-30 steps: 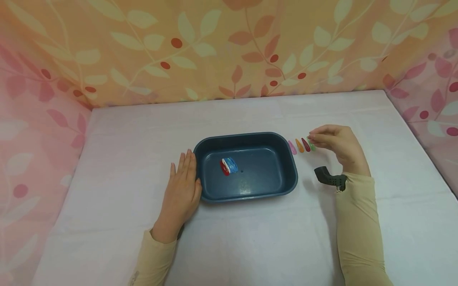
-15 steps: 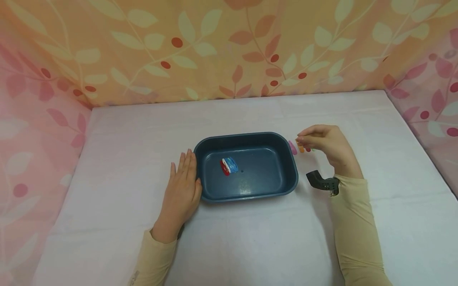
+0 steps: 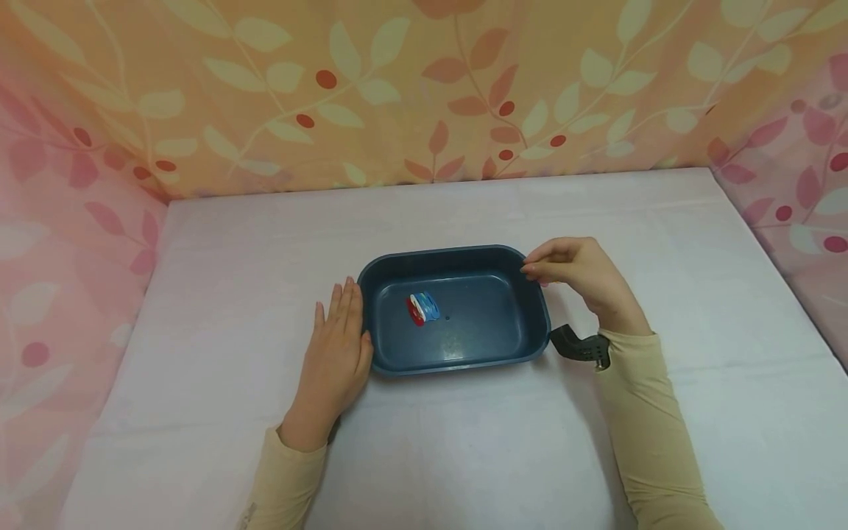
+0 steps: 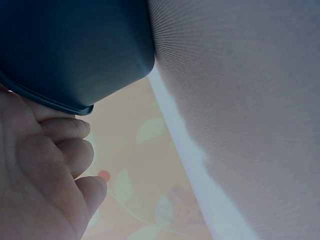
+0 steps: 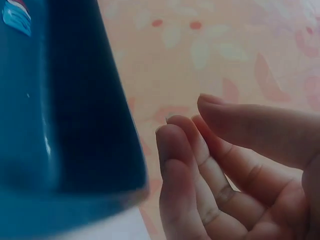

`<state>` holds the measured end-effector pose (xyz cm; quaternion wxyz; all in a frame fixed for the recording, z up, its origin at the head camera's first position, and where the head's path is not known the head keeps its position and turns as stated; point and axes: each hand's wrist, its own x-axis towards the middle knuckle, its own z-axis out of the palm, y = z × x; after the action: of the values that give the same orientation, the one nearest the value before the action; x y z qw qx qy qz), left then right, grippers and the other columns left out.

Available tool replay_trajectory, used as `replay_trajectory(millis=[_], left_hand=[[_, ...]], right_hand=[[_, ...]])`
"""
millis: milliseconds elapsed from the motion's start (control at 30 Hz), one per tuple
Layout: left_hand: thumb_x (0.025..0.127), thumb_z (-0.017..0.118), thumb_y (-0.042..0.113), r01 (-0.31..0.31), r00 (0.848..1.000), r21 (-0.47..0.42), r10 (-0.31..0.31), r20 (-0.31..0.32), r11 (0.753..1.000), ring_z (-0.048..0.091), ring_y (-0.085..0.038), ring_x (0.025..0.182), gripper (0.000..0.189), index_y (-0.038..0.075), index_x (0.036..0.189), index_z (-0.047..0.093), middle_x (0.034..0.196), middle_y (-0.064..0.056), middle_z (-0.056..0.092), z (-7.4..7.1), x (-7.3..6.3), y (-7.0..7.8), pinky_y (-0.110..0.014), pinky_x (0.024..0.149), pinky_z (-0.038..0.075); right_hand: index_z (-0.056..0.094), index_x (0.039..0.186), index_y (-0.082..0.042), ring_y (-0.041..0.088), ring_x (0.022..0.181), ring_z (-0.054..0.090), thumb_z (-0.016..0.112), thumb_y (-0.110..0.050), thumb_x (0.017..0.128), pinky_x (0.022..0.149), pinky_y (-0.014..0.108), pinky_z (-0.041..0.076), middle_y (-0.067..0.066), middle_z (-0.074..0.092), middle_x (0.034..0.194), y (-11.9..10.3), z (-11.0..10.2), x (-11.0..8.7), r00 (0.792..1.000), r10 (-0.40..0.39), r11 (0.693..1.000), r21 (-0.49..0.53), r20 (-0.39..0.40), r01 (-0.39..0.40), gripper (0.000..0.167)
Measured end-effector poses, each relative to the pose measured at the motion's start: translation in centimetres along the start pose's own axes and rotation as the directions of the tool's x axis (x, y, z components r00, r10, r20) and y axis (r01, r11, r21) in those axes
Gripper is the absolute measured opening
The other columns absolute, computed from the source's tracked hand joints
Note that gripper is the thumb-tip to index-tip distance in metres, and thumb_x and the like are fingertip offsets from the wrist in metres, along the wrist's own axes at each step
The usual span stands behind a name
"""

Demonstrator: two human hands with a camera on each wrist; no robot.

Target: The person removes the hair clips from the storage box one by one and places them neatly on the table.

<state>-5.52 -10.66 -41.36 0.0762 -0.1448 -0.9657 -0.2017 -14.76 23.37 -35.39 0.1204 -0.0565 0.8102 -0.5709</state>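
A dark blue rectangular tray (image 3: 457, 366) sits mid-table, with several snap hair clips (image 3: 423, 308) in red, white and blue lying close together in it. My left hand (image 3: 334, 353) has straight fingers resting against the tray's left side, also in the left wrist view. My right hand (image 3: 576, 276) is above the tray's right back corner, thumb and fingertips near each other; in the right wrist view a gap shows between thumb (image 5: 260, 130) and fingers, with nothing seen in it. Beneath that hand, bits of a pink hair clip (image 3: 545, 284) show; the other clips there are mostly hidden.
White cloth covers the table (image 3: 424, 456). Behind it hangs an orange leaf-patterned curtain (image 3: 397, 88), with pink patterned cloth at both sides. A black wrist mount (image 3: 576, 344) juts from the right sleeve, close to the tray's right side.
My right hand has moved left along the row of pink, orange, red and green hair clips to the tray's right rim. My left hand and the tray have stayed put.
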Motion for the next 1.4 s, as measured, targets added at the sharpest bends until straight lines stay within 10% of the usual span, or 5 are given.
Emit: replay_trajectory(millis=[1400], left_hand=[[0.092, 0.044, 0.013, -0.002, 1.000, -0.022, 0.002, -0.007, 1.000, 0.015, -0.036, 0.141, 0.061, -0.011, 0.144, 0.024, 0.153, -0.021, 0.019, -0.1, 0.0, 0.1, -0.055, 0.110, 0.010]], right_hand=[[0.068, 0.088, 0.006, 0.028, 0.072, 0.063, 0.068, -0.004, 0.083, 0.067, 0.030, 0.052, 0.015, 0.069, 0.078, -2.7, 8.2, 4.3, 0.949, -0.024, 0.989, -0.128, 0.315, 0.067, 0.011]])
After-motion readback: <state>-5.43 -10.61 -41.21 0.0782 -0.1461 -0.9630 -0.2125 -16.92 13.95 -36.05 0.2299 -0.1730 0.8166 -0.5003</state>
